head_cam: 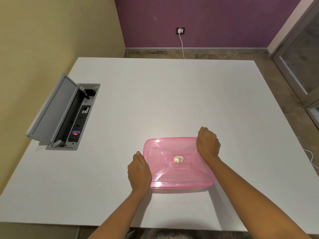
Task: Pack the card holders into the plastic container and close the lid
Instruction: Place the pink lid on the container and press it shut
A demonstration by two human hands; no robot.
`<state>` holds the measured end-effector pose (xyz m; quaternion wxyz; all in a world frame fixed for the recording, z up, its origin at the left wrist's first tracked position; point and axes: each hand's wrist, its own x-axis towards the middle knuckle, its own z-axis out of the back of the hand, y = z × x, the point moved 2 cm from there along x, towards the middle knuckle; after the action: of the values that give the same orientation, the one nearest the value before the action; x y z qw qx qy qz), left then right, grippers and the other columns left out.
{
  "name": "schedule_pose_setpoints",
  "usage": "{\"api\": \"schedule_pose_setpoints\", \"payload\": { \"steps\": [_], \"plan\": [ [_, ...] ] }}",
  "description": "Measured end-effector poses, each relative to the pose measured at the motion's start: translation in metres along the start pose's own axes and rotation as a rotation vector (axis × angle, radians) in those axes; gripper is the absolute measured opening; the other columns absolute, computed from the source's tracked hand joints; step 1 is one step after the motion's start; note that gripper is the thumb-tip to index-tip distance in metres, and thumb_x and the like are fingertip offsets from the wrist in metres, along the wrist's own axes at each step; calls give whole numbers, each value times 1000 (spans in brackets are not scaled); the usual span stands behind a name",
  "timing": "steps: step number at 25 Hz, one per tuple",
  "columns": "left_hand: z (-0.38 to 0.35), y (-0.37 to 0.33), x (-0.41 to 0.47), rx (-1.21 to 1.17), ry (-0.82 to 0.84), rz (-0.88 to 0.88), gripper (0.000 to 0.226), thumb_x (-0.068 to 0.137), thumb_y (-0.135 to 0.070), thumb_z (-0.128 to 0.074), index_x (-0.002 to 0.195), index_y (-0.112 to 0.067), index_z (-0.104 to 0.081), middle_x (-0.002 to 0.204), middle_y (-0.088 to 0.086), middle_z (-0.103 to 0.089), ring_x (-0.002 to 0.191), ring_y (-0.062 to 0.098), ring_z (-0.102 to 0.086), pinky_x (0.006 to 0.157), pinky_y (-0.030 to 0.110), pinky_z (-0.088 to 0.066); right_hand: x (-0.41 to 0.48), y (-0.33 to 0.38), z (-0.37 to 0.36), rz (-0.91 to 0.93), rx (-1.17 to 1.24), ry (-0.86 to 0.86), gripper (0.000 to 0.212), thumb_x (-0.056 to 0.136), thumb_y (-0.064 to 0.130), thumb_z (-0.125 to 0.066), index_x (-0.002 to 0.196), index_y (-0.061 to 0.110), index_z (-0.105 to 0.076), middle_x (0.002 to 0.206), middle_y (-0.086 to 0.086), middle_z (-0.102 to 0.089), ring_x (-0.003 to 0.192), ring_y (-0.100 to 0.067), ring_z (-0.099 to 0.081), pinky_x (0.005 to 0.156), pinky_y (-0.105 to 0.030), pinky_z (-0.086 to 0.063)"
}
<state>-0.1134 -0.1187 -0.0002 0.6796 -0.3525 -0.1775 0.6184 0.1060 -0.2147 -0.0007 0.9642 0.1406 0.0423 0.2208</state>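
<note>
A pink translucent plastic container (172, 169) sits on the white table (155, 100), near its front edge, with its lid on top and a round gold sticker (179, 159) at the lid's middle. My left hand (139, 171) grips the container's left edge, fingers curled down its side. My right hand (208, 144) grips the far right corner, fingers curled over the rim. No card holders show; through the lid I cannot tell what lies inside.
An open grey power-socket box (69, 114) with its flap raised is set into the table's left side. A wall socket with a white cable (181, 42) is on the purple wall behind. A glass door (300, 66) stands at the right.
</note>
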Motion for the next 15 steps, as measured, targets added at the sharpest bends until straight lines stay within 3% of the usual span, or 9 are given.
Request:
{"api": "schedule_pose_setpoints", "payload": {
  "steps": [3, 5, 10, 15],
  "plan": [
    [-2, 3, 1, -2, 0, 53, 43, 102, -29, -20, 81, -5, -49, 83, 23, -64, 83, 43, -59, 70, 41, -42, -35, -10, 6, -96, 124, -75, 34, 100, 31, -27, 99, 4, -47, 89, -17, -62, 79, -40, -64, 64, -40, -49],
    [-4, 6, 3, -11, 11, 83, 45, 101, -32, -19, 80, -7, -49, 84, 21, -64, 83, 42, -59, 72, 42, -44, -64, -24, 4, -167, 146, -63, 39, 99, 40, -23, 99, 7, -44, 90, -16, -63, 80, -41, -63, 65, -40, -44],
    [-7, 10, 5, 17, 3, 56, 46, 101, -34, -19, 80, -7, -50, 78, 17, -62, 81, 41, -60, 69, 39, -40, -82, -38, 0, -334, 240, 23, 42, 99, 44, -18, 93, 7, -39, 84, -24, -65, 81, -44, -62, 64, -41, -37],
    [-10, 11, 7, 78, 18, 53, 50, 101, -36, -20, 88, -4, -55, 86, 21, -64, 85, 43, -61, 70, 39, -41, -80, -36, -2, -271, 22, -42, 40, 99, 40, -24, 100, 6, -45, 85, -18, -67, 77, -40, -65, 61, -37, -42]
  ]
}}
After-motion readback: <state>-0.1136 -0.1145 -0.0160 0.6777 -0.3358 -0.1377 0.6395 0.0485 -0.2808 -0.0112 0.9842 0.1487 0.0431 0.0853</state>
